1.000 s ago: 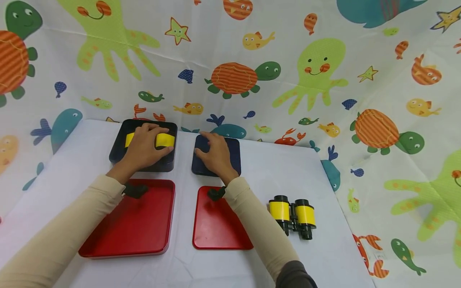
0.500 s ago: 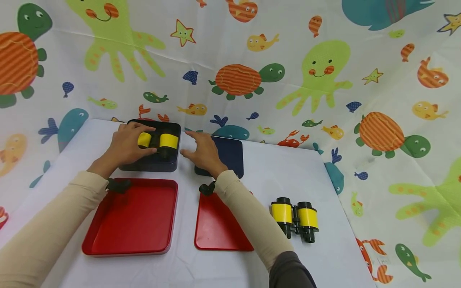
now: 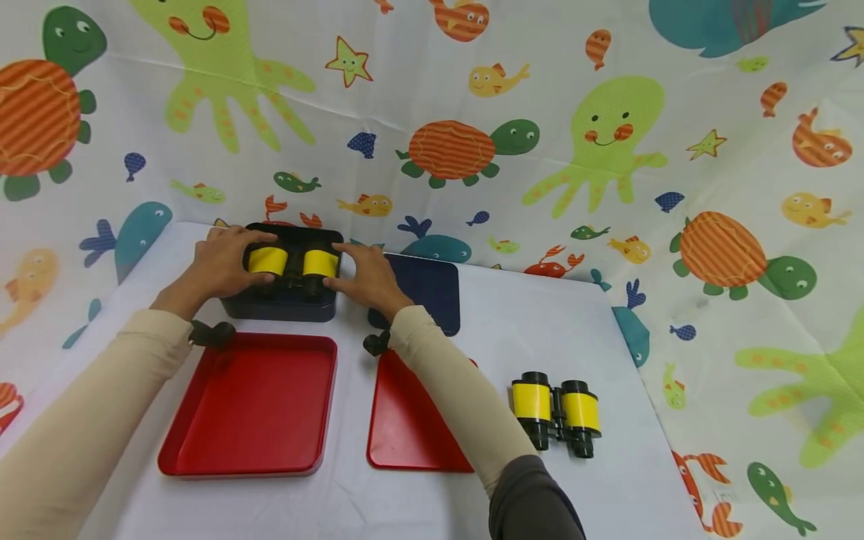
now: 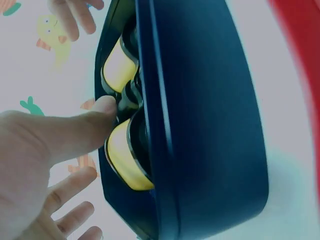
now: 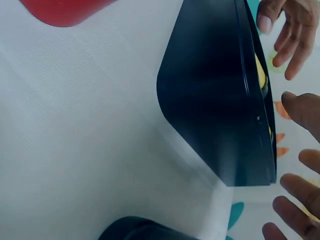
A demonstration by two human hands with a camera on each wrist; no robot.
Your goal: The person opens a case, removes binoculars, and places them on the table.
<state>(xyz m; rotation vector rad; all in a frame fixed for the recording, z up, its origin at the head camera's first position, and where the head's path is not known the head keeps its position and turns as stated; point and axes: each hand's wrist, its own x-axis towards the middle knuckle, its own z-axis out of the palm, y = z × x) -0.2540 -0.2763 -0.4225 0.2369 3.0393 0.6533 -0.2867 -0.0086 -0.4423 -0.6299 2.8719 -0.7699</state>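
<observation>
Yellow-and-black binoculars (image 3: 268, 261) lie inside the dark navy box (image 3: 278, 309) at the back left. My left hand (image 3: 219, 261) hovers over the box's left side, fingers spread, its thumb close to one yellow barrel. In the left wrist view the thumb of the left hand (image 4: 55, 145) is straight beside the binoculars (image 4: 121, 155); whether it touches them I cannot tell. At the right end of the box is my right hand (image 3: 373, 276), thumb and fingers apart. Seen from the right wrist, that hand (image 5: 305, 165) stands spread beyond the box's rim, holding nothing.
A flat navy lid (image 3: 427, 289) lies right of the box, partly behind the right hand. Nearer stand a red box (image 3: 250, 405) and a red lid (image 3: 412, 427), partly under the right forearm. Second yellow-and-black binoculars (image 3: 532, 401) lie on the right of the white table (image 3: 540, 330).
My left hand has drawn back left from the binoculars it was over, uncovering both barrels. My right hand has moved left from the navy lid to the box's right end.
</observation>
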